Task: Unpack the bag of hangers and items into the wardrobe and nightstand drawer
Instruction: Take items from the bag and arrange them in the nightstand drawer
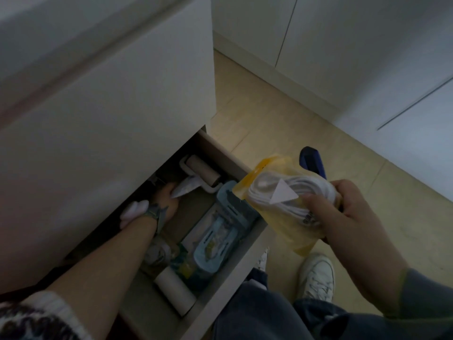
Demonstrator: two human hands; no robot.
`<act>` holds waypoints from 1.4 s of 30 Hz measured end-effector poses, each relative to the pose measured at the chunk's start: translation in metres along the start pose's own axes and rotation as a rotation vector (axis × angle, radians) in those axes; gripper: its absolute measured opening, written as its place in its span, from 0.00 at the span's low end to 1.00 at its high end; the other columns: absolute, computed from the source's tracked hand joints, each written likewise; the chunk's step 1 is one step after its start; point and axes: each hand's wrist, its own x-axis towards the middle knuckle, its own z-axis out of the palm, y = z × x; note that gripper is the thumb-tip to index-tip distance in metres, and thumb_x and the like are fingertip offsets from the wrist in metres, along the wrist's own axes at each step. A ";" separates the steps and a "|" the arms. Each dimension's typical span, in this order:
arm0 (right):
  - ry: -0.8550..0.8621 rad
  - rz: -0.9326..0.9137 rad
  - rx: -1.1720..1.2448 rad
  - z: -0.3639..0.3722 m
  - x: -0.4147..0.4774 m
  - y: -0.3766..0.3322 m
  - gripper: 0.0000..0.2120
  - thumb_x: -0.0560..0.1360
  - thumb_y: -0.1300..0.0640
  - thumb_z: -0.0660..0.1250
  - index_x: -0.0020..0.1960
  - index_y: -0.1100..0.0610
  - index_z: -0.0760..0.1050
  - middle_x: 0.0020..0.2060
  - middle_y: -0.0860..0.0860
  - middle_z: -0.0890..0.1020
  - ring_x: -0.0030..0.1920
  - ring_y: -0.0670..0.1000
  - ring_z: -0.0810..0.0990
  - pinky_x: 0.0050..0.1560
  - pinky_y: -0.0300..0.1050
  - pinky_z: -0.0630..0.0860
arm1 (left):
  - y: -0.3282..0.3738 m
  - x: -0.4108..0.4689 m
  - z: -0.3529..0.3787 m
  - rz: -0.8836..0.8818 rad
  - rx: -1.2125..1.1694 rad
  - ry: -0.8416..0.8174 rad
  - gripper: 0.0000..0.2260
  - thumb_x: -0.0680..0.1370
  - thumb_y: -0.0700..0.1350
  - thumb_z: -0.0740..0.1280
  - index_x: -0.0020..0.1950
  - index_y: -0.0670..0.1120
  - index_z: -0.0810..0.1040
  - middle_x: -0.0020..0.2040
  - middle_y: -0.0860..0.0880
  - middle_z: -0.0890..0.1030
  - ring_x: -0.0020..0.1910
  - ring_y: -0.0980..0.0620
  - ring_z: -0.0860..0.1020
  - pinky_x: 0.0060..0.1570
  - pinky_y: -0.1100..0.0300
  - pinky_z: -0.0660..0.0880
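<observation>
Glossy, probably plastic yellow pouch (282,212)

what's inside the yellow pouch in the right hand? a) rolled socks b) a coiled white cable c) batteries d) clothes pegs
B: a coiled white cable shows through the clear front of the yellow pouch that the right hand grips near the open drawer, where the left hand holds a white packet.

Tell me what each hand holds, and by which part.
The right-hand grip pinches the yellow plastic pouch of coiled white cable at its middle. The left-hand grip holds the white lint roller in the open drawer by its handle.
</observation>
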 end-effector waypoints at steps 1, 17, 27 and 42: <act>-0.002 0.001 -0.004 0.001 0.000 0.000 0.08 0.75 0.49 0.64 0.49 0.53 0.70 0.42 0.56 0.79 0.43 0.58 0.80 0.45 0.61 0.79 | -0.001 -0.003 0.000 0.008 -0.002 0.000 0.22 0.81 0.37 0.56 0.73 0.32 0.56 0.73 0.33 0.61 0.71 0.38 0.63 0.66 0.57 0.58; -0.094 -0.085 -0.046 0.020 -0.005 -0.007 0.10 0.75 0.52 0.64 0.50 0.58 0.70 0.42 0.58 0.78 0.42 0.60 0.79 0.43 0.58 0.78 | -0.027 -0.098 -0.006 0.055 -0.228 0.168 0.09 0.79 0.40 0.59 0.47 0.40 0.77 0.39 0.44 0.81 0.44 0.41 0.78 0.46 0.53 0.73; -0.237 -0.120 -0.043 0.049 -0.020 -0.008 0.07 0.75 0.53 0.65 0.49 0.54 0.71 0.42 0.53 0.78 0.41 0.53 0.79 0.39 0.48 0.77 | -0.001 -0.179 -0.027 -0.087 -1.029 -0.202 0.09 0.80 0.44 0.60 0.48 0.38 0.73 0.42 0.40 0.80 0.41 0.46 0.80 0.38 0.57 0.81; -0.231 -0.060 -0.060 0.045 -0.016 0.003 0.10 0.74 0.50 0.66 0.52 0.54 0.71 0.46 0.53 0.79 0.46 0.56 0.80 0.49 0.59 0.79 | -0.004 -0.175 -0.028 -0.158 -1.303 -0.238 0.01 0.76 0.33 0.64 0.45 0.36 0.75 0.40 0.40 0.84 0.38 0.47 0.84 0.31 0.56 0.81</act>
